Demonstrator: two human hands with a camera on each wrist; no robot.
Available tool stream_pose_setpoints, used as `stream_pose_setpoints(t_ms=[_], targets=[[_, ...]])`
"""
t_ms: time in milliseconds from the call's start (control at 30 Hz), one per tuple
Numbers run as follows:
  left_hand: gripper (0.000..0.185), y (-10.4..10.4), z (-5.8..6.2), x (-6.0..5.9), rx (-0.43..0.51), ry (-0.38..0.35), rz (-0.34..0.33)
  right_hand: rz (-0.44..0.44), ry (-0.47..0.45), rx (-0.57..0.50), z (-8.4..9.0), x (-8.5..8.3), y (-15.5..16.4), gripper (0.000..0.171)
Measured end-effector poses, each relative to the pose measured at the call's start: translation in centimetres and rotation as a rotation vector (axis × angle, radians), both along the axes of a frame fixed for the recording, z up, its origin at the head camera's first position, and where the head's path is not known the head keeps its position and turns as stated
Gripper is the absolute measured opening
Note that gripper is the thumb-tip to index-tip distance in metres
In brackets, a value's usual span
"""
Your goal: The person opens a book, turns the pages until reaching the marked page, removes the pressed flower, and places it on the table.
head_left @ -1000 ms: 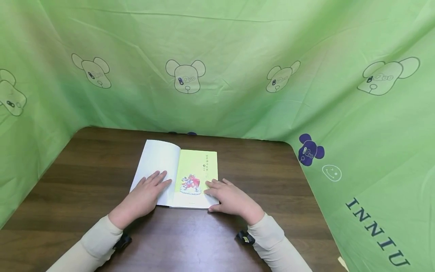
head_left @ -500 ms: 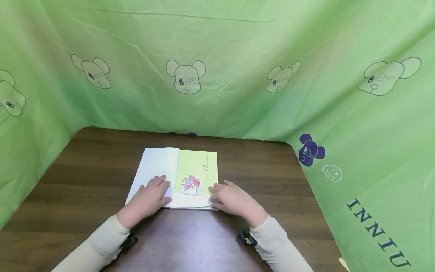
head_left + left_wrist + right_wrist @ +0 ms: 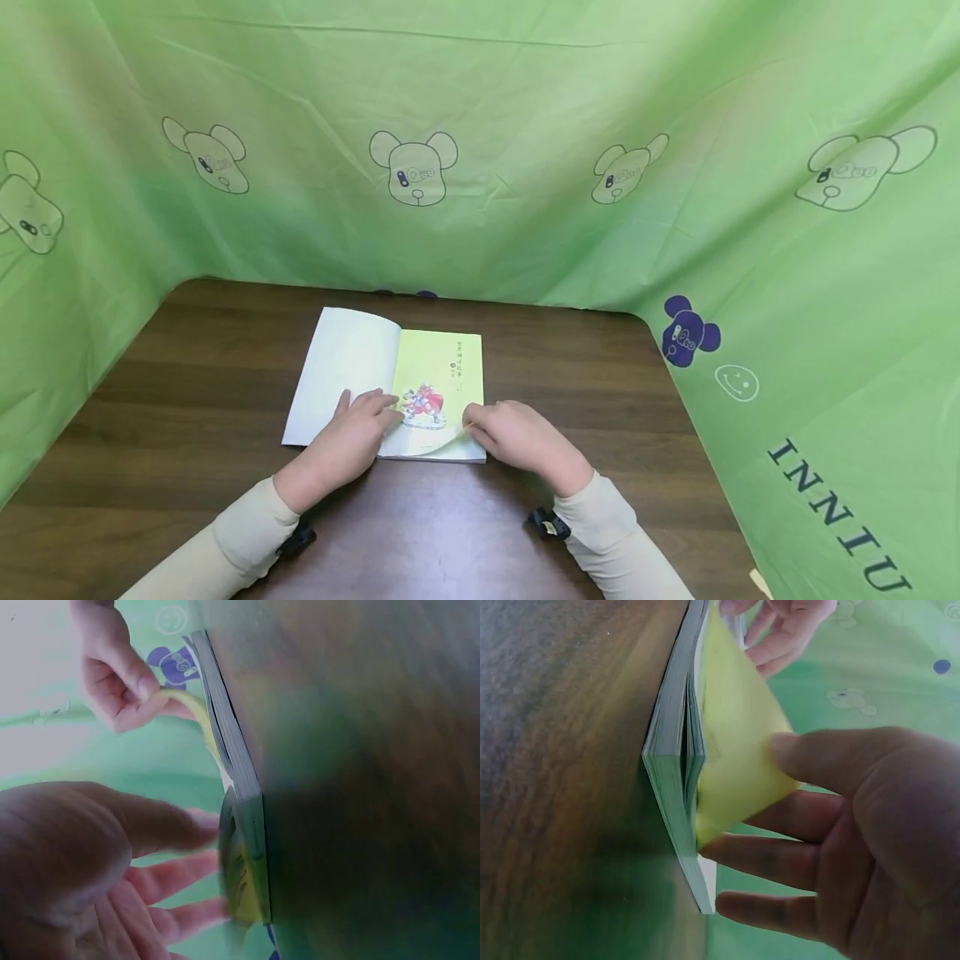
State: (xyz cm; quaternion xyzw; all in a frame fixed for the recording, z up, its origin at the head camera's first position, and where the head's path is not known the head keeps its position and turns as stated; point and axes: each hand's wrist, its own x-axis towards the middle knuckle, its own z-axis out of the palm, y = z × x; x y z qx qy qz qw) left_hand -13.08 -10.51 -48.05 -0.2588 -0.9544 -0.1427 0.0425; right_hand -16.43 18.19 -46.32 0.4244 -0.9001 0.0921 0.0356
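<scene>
A book (image 3: 341,358) lies spread on the table, its white inner cover side to the left with the far part raised. On the right is a yellow-green page (image 3: 431,354) printed with a small coloured figure and a column of characters. My right hand (image 3: 521,437) pinches this page's near right corner between thumb and fingers, and the corner curls up off the pages below. In the right wrist view the lifted page (image 3: 739,742) shows its plain yellow underside. My left hand (image 3: 348,442) rests on the book near the fold, fingers extended, fingertips over the page's left part.
The dark wooden table (image 3: 420,533) extends around the book on all sides. A green cloth (image 3: 510,233) with printed bear heads hangs behind the table and along both sides. Each wrist carries a black device (image 3: 549,523) under a pale sleeve.
My right hand has taken the page's corner and lifted it. The left hand has slid right, toward the fold, and the far part of the white left side, lower half a second ago, stands higher again.
</scene>
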Motion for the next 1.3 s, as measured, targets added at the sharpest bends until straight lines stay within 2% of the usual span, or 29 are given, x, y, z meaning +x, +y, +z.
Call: stream_pose_setpoints(t_ms=[100,233,333,467,667,800,900,1033,1167,1233,1300], targets=[[0.022,0.3,0.1,0.2,0.027,-0.083,0.041,-0.046,0.051,-0.012,-0.2,0.0,-0.2,0.008],[0.043,0.7,0.1,0.3,0.041,-0.146,0.078,-0.061,0.152,-0.039,-0.5,0.0,-0.4,0.006],[0.051,0.9,0.1,0.3,0.029,-0.137,0.089,-0.054,0.218,-0.072,-0.5,0.1,-0.6,0.007],[0.051,1.1,0.1,0.5,0.027,-0.123,0.097,-0.05,0.279,-0.11,-0.4,0.2,-0.7,0.008],[0.03,1.4,0.1,0.7,0.049,-0.112,0.116,-0.041,0.332,-0.183,0.0,0.2,-0.8,0.009],[0.022,1.4,-0.1,0.6,0.061,-0.073,0.134,-0.036,0.355,-0.223,0.5,0.1,-0.6,0.023],[0.035,1.3,-0.4,0.5,0.094,-0.044,0.16,-0.08,0.353,-0.267,1.0,0.0,-0.2,0.034],[0.072,1.1,-0.5,0.4,0.181,0.019,0.197,-0.143,0.299,-0.271,1.3,-0.1,0.2,0.033],[0.109,0.9,-0.2,0.2,0.268,0.13,0.23,-0.144,0.189,-0.145,1.2,0.0,0.1,0.027],[0.116,0.8,0.0,0.1,0.266,0.176,0.241,-0.125,0.119,-0.068,1.0,0.0,0.0,0.03],[0.116,0.8,0.1,0.1,0.217,0.205,0.251,-0.099,0.053,0.001,0.7,0.2,0.0,0.034]])
